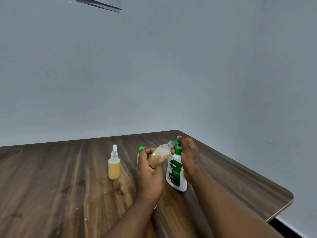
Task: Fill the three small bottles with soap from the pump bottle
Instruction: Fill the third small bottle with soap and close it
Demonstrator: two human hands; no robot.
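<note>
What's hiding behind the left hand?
A green cap peeks out above the left hand, with a thin strip of a yellowish bottle under it. The hand covers the rest, so how full it is cannot be seen.

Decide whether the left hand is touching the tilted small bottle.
Touching. The head view shows the left hand gripping the tilted small bottle, thumb across its front.

Dark wooden table (60,186) under white-capped small bottle (114,166); green-capped bottle (141,148); pump bottle (175,172)
</note>
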